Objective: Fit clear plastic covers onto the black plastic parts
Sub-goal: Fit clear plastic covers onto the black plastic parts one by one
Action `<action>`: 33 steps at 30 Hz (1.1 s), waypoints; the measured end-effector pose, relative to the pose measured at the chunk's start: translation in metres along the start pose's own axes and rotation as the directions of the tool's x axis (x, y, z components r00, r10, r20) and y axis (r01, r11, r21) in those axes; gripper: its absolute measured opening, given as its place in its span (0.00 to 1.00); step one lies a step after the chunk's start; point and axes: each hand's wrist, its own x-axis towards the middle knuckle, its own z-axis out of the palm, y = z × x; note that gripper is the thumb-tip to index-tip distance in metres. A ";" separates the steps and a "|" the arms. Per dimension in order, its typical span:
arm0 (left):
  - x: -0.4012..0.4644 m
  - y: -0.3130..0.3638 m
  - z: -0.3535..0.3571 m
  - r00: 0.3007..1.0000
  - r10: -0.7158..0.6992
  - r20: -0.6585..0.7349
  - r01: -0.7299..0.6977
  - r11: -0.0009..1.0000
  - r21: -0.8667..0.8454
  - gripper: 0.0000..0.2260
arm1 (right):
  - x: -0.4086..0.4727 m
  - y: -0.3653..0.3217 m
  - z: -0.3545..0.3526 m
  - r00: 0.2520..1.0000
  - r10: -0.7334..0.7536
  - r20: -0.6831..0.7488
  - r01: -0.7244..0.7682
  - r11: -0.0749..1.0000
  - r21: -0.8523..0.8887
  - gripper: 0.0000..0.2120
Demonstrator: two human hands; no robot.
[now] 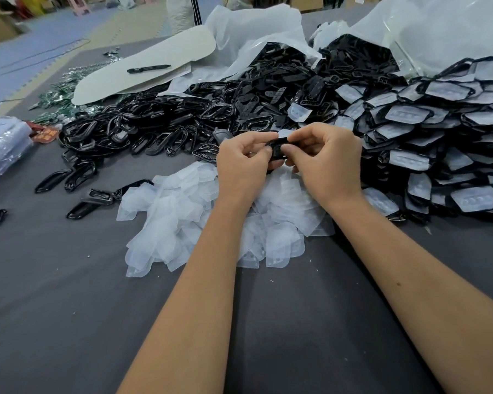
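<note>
My left hand [241,163] and my right hand [326,160] meet above the middle of the table and together pinch one small black plastic part [278,147]. A bit of clear cover [284,134] shows at its top edge between my fingers. Right below my hands lies a loose heap of clear plastic covers [182,211]. Behind them spreads a pile of bare black parts [165,123]. To the right sits a big stack of black parts with clear covers on them [427,132].
The table has a dark grey cloth [69,308]. Large plastic bags [439,29] lie open at the back. A black marker [148,69] rests on a white board [143,66]. Green pieces [60,95] and a bagged stack [3,143] sit at the left.
</note>
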 end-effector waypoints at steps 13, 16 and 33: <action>-0.002 0.007 -0.006 0.984 -0.113 0.141 0.156 0.926 -0.344 0.08 | -0.002 -0.009 0.002 0.987 0.102 -0.123 -0.099 0.995 0.030 0.19; 0.000 0.008 -0.007 0.975 -0.145 0.167 0.199 0.904 -0.379 0.09 | 0.002 -0.008 0.000 0.944 0.327 0.044 -0.322 0.884 0.339 0.15; -0.001 0.006 -0.008 0.992 -0.058 0.111 0.077 0.981 -0.176 0.06 | 0.001 -0.006 -0.002 0.946 0.301 0.119 -0.323 0.907 0.270 0.11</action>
